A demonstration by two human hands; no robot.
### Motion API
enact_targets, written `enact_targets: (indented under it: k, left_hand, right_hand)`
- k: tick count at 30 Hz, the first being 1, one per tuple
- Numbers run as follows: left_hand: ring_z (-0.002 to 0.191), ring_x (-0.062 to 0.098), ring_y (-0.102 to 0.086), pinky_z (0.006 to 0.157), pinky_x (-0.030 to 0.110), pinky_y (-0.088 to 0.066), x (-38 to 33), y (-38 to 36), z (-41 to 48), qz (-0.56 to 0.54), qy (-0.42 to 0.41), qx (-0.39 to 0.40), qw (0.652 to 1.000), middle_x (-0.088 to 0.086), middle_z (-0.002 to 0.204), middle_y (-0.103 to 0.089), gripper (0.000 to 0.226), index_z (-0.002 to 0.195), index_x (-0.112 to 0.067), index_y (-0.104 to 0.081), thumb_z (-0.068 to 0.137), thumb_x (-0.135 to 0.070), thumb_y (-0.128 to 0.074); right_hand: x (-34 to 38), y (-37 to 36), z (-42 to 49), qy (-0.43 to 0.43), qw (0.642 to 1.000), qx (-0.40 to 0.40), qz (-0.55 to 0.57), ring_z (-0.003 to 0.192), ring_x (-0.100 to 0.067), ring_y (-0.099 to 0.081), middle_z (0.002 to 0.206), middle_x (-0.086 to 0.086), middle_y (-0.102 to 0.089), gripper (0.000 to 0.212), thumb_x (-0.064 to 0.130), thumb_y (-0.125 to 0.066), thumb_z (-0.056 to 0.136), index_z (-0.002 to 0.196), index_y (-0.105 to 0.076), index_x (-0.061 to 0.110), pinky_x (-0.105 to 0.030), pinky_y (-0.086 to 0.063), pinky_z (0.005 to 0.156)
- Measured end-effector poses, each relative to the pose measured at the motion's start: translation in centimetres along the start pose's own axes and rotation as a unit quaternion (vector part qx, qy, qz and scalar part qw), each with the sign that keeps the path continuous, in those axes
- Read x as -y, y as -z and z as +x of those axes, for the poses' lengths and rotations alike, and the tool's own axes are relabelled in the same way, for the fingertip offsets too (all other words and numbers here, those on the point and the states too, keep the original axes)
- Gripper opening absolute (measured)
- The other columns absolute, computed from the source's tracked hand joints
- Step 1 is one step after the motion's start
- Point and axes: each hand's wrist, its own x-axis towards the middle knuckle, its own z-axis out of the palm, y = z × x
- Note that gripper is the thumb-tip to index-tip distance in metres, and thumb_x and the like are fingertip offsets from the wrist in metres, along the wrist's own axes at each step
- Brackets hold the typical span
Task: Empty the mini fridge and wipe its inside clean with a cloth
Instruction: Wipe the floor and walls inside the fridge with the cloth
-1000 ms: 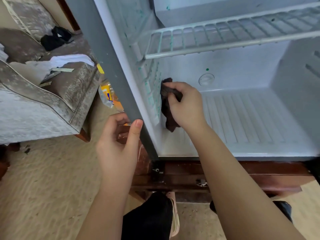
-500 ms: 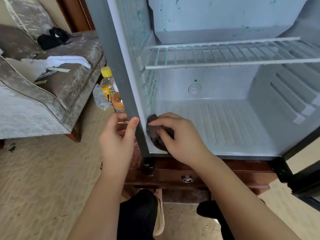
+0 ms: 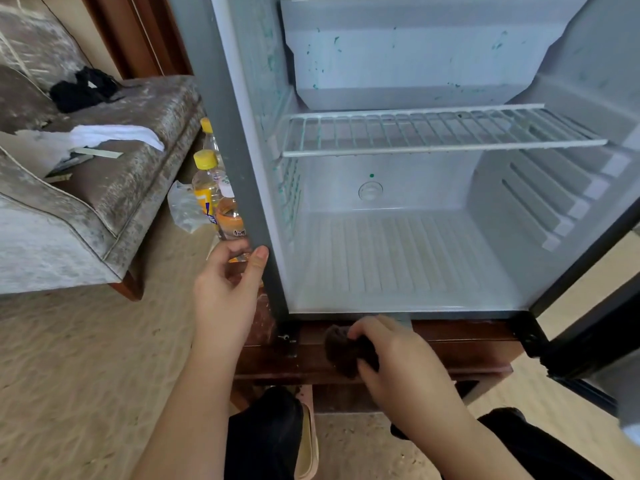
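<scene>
The mini fridge (image 3: 239, 174) stands open on a wooden stand, with nothing on its ribbed floor (image 3: 391, 258) or on its wire shelf (image 3: 440, 133). Green specks dot the left wall and the upper compartment. My left hand (image 3: 228, 289) grips the fridge's left front edge near the bottom, thumb on the grey frame. My right hand (image 3: 394, 358) holds a dark brown cloth (image 3: 341, 351) bunched in its fingers, outside the fridge and just below its bottom front edge, in front of the stand.
Two yellow-capped bottles (image 3: 207, 188) and a clear plastic bag (image 3: 183, 209) stand on the floor left of the fridge. A grey sofa (image 3: 104, 202) with white cloth and a black item lies further left. The fridge door (image 3: 595, 334) hangs open at right. My knees are below.
My right hand has drawn the cloth down the left inner wall, out over the bottom front corner and down in front of the stand. The left hand has kept its grip.
</scene>
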Motion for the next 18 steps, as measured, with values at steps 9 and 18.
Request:
enact_targets:
  k: [9, 18]
  left_hand:
    - [0.069, 0.018, -0.064, 0.066, 0.03, -0.057, -0.4, -0.1, 0.1, 0.017, 0.01, -0.009, 1.0, -0.016, 0.083, -0.064, 0.013, 0.102, -0.022, -0.063, 0.091, -0.029, -0.063]
    - [0.077, 0.01, -0.064, 0.074, 0.042, -0.058, -0.1, -0.2, -0.2, 0.02, 0.004, -0.014, 1.0, -0.01, 0.092, -0.067, 0.014, 0.101, -0.021, -0.065, 0.091, -0.031, -0.063]
  right_hand:
    - [-1.3, -0.3, 0.6, 0.004, 0.998, -0.06, 0.016, 0.081, -0.011, -0.056, 0.089, 0.009, -0.058, 0.033, 0.011, -0.071, 0.067, 0.094, -0.057, 0.023, -0.019, -0.039, 0.065]
    - [-2.2, -1.5, 1.3, 0.01, 1.0, -0.024, 0.017, 0.093, -0.016, -0.056, 0.093, 0.012, -0.047, 0.03, 0.011, -0.068, 0.072, 0.095, -0.053, 0.025, -0.019, -0.034, 0.068]
